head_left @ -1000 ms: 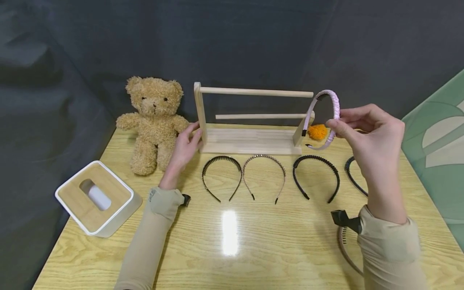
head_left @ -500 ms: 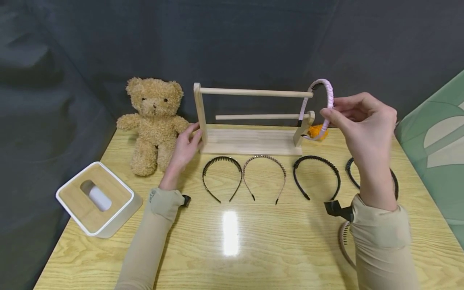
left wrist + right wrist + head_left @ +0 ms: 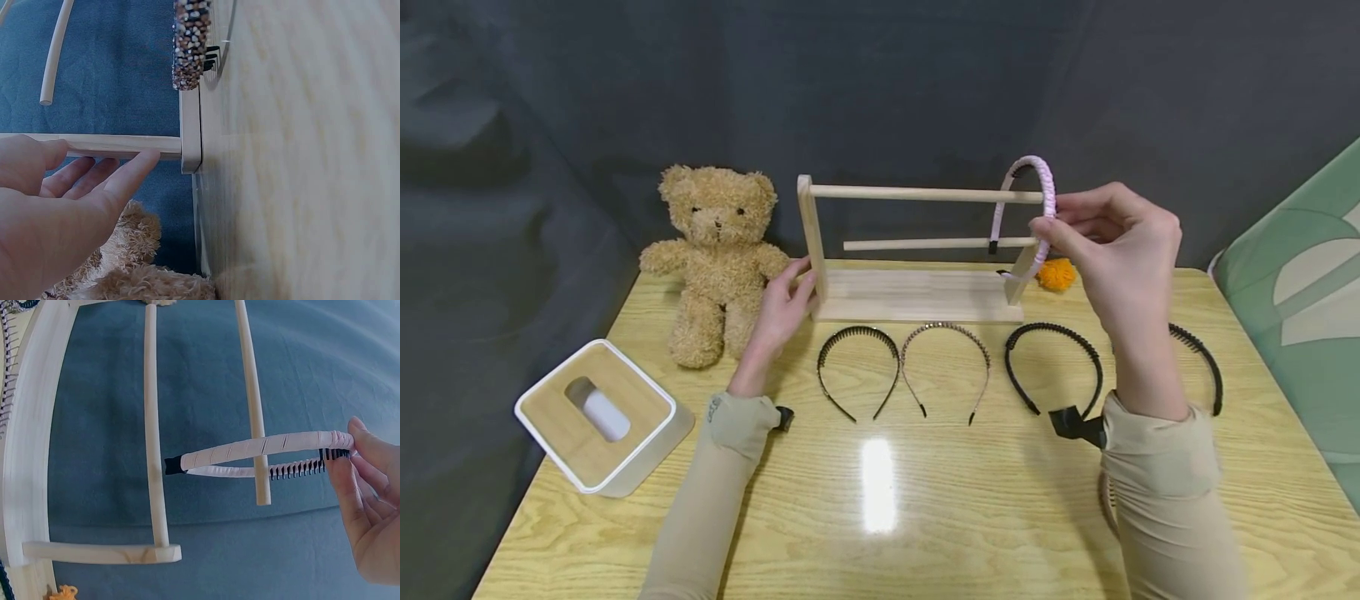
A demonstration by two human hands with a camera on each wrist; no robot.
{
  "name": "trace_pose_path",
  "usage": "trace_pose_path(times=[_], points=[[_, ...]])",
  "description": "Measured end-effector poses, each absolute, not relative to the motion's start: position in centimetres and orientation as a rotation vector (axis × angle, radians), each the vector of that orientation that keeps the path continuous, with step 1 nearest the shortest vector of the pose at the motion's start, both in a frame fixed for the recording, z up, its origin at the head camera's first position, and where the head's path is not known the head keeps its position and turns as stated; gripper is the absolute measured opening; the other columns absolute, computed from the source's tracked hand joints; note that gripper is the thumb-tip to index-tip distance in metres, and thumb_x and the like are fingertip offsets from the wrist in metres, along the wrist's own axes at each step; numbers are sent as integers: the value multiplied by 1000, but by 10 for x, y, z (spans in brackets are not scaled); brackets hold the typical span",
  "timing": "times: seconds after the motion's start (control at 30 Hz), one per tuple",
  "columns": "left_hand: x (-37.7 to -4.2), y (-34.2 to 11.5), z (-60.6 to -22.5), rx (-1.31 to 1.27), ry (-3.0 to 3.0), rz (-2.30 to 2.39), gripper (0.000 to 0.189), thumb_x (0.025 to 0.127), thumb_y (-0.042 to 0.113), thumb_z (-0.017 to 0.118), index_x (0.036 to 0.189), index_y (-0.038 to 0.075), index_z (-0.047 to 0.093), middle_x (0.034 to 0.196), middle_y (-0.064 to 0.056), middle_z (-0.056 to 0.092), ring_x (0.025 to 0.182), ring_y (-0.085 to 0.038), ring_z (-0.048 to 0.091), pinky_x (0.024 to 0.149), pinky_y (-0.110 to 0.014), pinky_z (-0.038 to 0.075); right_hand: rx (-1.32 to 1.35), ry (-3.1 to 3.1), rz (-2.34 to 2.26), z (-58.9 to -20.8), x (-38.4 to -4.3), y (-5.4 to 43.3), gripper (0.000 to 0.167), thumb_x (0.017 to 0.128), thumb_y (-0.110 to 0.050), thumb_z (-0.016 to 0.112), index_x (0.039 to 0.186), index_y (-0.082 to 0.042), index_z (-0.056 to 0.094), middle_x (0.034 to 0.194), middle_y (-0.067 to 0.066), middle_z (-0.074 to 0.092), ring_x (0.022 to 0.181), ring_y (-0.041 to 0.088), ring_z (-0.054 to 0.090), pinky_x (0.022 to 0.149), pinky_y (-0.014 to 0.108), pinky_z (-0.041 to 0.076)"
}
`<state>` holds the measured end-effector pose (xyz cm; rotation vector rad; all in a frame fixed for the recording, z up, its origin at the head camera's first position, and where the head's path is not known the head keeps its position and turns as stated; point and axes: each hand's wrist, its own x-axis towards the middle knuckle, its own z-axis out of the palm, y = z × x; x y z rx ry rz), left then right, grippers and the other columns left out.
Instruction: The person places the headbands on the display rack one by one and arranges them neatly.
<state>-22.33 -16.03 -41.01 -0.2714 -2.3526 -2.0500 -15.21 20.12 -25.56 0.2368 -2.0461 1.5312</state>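
Note:
My right hand (image 3: 1123,237) pinches a pale pink wrapped headband (image 3: 1047,179) between thumb and fingers, its ends pointing leftward in the right wrist view. In that view, the free end of the wooden rack's upper rod (image 3: 256,415) passes between the headband's two arms. A row of dark comb teeth (image 3: 297,469) lines the inside of the band. My left hand (image 3: 782,308) rests its fingertips against the left upright (image 3: 812,242) of the wooden rack (image 3: 917,293), with fingers loosely extended. In the left wrist view, the thumb and fingers touch that same upright (image 3: 119,145).
Along the rack's front lie a black headband (image 3: 859,330), a jewelled one (image 3: 946,325) and a black braided one (image 3: 1054,327). More headbands are partly hidden by the right arm. A teddy bear (image 3: 715,250), lidded box (image 3: 617,450) and orange pompom (image 3: 1056,274) surround the rack.
My right hand has carried the pink headband leftward and slightly up, from beside the rack to round the upper rod's free end. The left hand has stayed at the upright.

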Motion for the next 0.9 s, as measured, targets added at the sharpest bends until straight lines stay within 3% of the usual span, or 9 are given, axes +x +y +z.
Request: trace_pose_path(times=[0.23, 0.47, 0.9], points=[[-223, -160, -409, -275, -2362, -2036, 47, 117, 13, 46, 161, -3, 44, 158, -27, 47, 133, -48, 58, 114, -45, 53, 255, -2062, 1493, -256, -154, 191, 23, 86, 3, 90, 107, 6, 81, 88, 6, 76, 72, 17, 73, 69, 19, 64], [-222, -160, -410, -257, -2362, -2036, 46, 117, 12, 46, 161, -3, 44, 157, -26, 48, 132, -47, 59, 113, -44, 53, 253, -2076, 1444, -257, -159, 180, 23, 87, -1, 90, 107, 4, 81, 85, -4, 75, 70, 11, 71, 67, 17, 61], [-223, -160, -409, -239, -2381, -2006, 47, 117, 12, 45, 161, -3, 44, 157, -27, 48, 133, -48, 59, 114, -46, 52, 327, -2063, 1448, -260, -166, 165, 22, 87, -1, 90, 105, 4, 80, 85, -4, 74, 71, 12, 70, 66, 18, 61]])
